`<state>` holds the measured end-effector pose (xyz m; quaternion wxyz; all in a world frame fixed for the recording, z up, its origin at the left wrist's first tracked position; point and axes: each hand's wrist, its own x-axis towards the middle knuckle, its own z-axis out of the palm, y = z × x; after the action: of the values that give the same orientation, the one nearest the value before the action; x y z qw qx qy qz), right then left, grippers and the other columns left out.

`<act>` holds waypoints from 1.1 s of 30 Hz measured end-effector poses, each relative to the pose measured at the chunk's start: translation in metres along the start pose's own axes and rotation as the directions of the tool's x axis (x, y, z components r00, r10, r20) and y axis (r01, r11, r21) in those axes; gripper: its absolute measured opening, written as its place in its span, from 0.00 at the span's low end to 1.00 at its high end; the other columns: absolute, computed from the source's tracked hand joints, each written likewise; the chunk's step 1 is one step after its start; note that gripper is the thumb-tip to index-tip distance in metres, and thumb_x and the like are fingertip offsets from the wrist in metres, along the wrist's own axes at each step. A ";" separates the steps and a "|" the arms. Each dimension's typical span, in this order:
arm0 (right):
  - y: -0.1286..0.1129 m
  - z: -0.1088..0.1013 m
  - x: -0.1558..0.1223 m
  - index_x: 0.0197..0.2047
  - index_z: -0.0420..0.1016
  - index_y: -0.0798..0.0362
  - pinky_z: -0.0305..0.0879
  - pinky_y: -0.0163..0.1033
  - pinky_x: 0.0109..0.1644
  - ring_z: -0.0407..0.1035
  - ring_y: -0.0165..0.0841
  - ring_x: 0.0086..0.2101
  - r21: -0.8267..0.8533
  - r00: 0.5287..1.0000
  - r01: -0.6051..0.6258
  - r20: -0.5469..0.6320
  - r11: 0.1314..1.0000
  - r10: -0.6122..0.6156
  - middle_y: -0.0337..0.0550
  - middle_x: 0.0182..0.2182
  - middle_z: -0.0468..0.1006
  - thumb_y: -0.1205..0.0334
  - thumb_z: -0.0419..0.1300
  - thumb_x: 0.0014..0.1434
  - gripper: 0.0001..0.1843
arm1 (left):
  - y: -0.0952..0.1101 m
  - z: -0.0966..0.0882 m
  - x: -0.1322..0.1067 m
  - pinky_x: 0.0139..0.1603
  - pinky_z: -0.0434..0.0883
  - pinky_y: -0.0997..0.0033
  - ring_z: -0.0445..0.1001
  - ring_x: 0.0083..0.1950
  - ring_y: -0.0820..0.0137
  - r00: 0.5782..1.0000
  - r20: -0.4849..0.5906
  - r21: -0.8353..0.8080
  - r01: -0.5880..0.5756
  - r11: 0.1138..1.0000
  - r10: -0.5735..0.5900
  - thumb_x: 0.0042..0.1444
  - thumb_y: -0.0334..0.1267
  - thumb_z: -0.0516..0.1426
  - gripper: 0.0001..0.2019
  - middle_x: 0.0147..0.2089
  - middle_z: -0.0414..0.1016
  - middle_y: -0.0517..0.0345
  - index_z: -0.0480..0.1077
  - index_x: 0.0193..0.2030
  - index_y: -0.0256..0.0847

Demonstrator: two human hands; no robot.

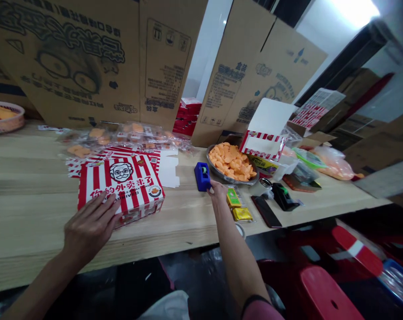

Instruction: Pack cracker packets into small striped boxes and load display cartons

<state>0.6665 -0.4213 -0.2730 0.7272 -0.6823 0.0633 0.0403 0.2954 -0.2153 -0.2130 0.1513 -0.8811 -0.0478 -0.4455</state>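
A closed red-and-white striped box with a cartoon face lies on the wooden table. My left hand rests flat on its near left corner, fingers spread. My right hand reaches out to a blue tape dispenser and its fingertips touch the dispenser's near right side; the fingers look curled, with nothing visible in them. Just right of that hand lie small yellow sachets.
A metal bowl of orange snacks stands behind the dispenser, with an open striped box beyond it. Flat striped cartons and bagged snacks lie at the back. Tall cardboard boxes wall the table. Red stools stand below right.
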 end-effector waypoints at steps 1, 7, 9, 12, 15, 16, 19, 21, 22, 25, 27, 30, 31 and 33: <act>0.005 -0.004 -0.005 0.30 0.70 0.58 0.69 0.34 0.33 0.69 0.27 0.30 0.033 1.000 0.030 0.006 0.999 -0.030 0.38 0.30 0.74 0.63 0.62 0.57 0.09 | 0.000 0.000 0.000 0.51 0.72 0.56 0.75 0.52 0.53 1.000 -0.004 -0.002 0.005 1.000 -0.005 0.55 0.31 0.60 0.18 0.48 0.78 0.45 0.70 0.53 0.37; 0.037 -0.009 -0.030 0.21 0.69 0.57 0.67 0.39 0.43 0.69 0.32 0.38 0.136 0.973 0.230 -0.043 0.964 -0.227 0.45 0.38 0.76 0.63 0.64 0.41 0.09 | 0.001 -0.001 0.000 0.51 0.73 0.54 0.75 0.52 0.52 1.000 0.012 -0.020 0.008 1.000 -0.008 0.55 0.30 0.60 0.14 0.47 0.78 0.43 0.71 0.49 0.34; 0.039 -0.008 -0.030 0.20 0.67 0.56 0.66 0.40 0.42 0.68 0.33 0.37 0.129 0.965 0.262 -0.070 0.957 -0.254 0.45 0.35 0.75 0.60 0.63 0.38 0.10 | 0.002 -0.002 0.002 0.53 0.72 0.54 0.74 0.53 0.54 0.999 0.031 -0.033 0.020 0.999 -0.019 0.55 0.30 0.59 0.13 0.48 0.78 0.44 0.71 0.49 0.35; 0.034 -0.010 -0.034 0.20 0.64 0.54 0.64 0.40 0.38 0.65 0.32 0.31 0.090 0.961 0.276 -0.061 0.957 -0.271 0.40 0.26 0.71 0.57 0.62 0.37 0.11 | 0.004 -0.005 0.004 0.55 0.72 0.55 0.73 0.55 0.56 0.996 0.083 -0.062 0.038 0.997 -0.033 0.58 0.29 0.56 0.12 0.49 0.77 0.46 0.73 0.48 0.36; 0.019 -0.011 -0.056 0.21 0.63 0.52 0.62 0.40 0.38 0.61 0.31 0.29 0.040 0.952 0.304 0.023 0.952 -0.305 0.35 0.22 0.64 0.54 0.61 0.40 0.13 | 0.005 -0.009 0.005 0.57 0.71 0.55 0.71 0.58 0.57 0.983 0.177 -0.091 0.054 0.994 -0.037 0.60 0.29 0.53 0.12 0.51 0.77 0.46 0.74 0.48 0.34; 0.010 -0.009 -0.068 0.22 0.64 0.53 0.61 0.40 0.38 0.61 0.31 0.29 0.030 0.947 0.310 0.077 0.950 -0.311 0.35 0.22 0.65 0.53 0.61 0.41 0.13 | 0.004 -0.010 0.005 0.58 0.70 0.55 0.70 0.59 0.57 0.977 0.211 -0.088 0.062 0.994 -0.042 0.60 0.29 0.53 0.12 0.52 0.76 0.45 0.74 0.48 0.33; -0.030 0.008 -0.117 0.24 0.69 0.53 0.63 0.41 0.42 0.66 0.34 0.35 -0.001 0.776 0.444 0.500 0.896 -0.384 0.40 0.29 0.71 0.53 0.65 0.45 0.13 | 0.003 -0.012 0.006 0.58 0.70 0.55 0.69 0.59 0.57 0.959 0.279 -0.055 0.072 0.996 -0.054 0.59 0.28 0.52 0.13 0.53 0.75 0.46 0.73 0.48 0.33; -0.061 0.029 -0.154 0.28 0.71 0.53 0.63 0.43 0.47 0.67 0.37 0.41 0.093 0.297 0.703 0.863 0.705 -0.410 0.46 0.37 0.73 0.55 0.61 0.55 0.11 | 0.003 -0.014 0.007 0.57 0.71 0.55 0.70 0.58 0.56 0.956 0.288 -0.037 0.076 0.996 -0.062 0.59 0.29 0.53 0.12 0.53 0.75 0.46 0.73 0.47 0.33; -0.075 0.041 -0.172 0.30 0.72 0.53 0.62 0.43 0.48 0.66 0.37 0.43 0.178 0.061 0.797 0.927 0.577 -0.370 0.47 0.40 0.72 0.57 0.59 0.59 0.09 | 0.004 -0.014 0.007 0.56 0.71 0.55 0.70 0.58 0.56 0.955 0.288 -0.034 0.079 0.996 -0.066 0.58 0.29 0.53 0.12 0.52 0.76 0.46 0.74 0.47 0.33; -0.100 0.076 -0.211 0.33 0.73 0.55 0.61 0.44 0.45 0.63 0.37 0.41 0.431 -0.411 0.893 0.899 0.133 -0.150 0.50 0.39 0.70 0.64 0.53 0.64 0.10 | 0.007 -0.014 0.008 0.55 0.71 0.55 0.71 0.57 0.55 0.951 0.294 -0.038 0.110 0.993 -0.094 0.58 0.29 0.54 0.12 0.51 0.76 0.46 0.73 0.47 0.32; -0.104 0.095 -0.224 0.33 0.74 0.56 0.59 0.46 0.45 0.61 0.39 0.40 0.522 -0.528 0.839 0.849 -0.149 0.000 0.51 0.37 0.70 0.68 0.52 0.63 0.10 | 0.009 -0.013 0.008 0.56 0.71 0.54 0.71 0.57 0.55 0.945 0.307 -0.052 0.137 0.989 -0.115 0.58 0.29 0.55 0.12 0.52 0.76 0.45 0.73 0.48 0.32; -0.104 0.116 -0.229 0.34 0.75 0.58 0.57 0.48 0.46 0.61 0.41 0.40 0.550 -0.558 0.726 0.822 -0.413 0.114 0.53 0.36 0.71 0.70 0.52 0.62 0.10 | 0.010 -0.010 0.007 0.57 0.70 0.54 0.71 0.57 0.56 0.940 0.311 -0.054 0.162 0.985 -0.137 0.59 0.29 0.54 0.12 0.52 0.75 0.45 0.73 0.47 0.33; -0.106 0.121 -0.229 0.34 0.76 0.59 0.56 0.48 0.46 0.61 0.42 0.40 0.552 -0.559 0.703 0.819 -0.448 0.131 0.53 0.36 0.71 0.68 0.54 0.62 0.10 | 0.010 -0.010 0.006 0.58 0.70 0.54 0.71 0.57 0.56 0.939 0.314 -0.051 0.161 0.986 -0.138 0.59 0.29 0.54 0.11 0.53 0.75 0.44 0.73 0.47 0.33; -0.112 0.129 -0.227 0.33 0.76 0.59 0.56 0.48 0.47 0.61 0.42 0.41 0.565 -0.556 0.685 0.813 -0.460 0.172 0.53 0.35 0.72 0.63 0.59 0.60 0.09 | 0.009 -0.009 0.004 0.59 0.69 0.54 0.71 0.57 0.57 0.935 0.328 -0.041 0.158 0.987 -0.136 0.59 0.30 0.54 0.11 0.54 0.74 0.44 0.73 0.46 0.33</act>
<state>0.4629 -0.2936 -0.1216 -0.1109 -0.4642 -0.8632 -0.1650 0.2934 -0.2268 -0.2066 0.0782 -0.9408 -0.1228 -0.3061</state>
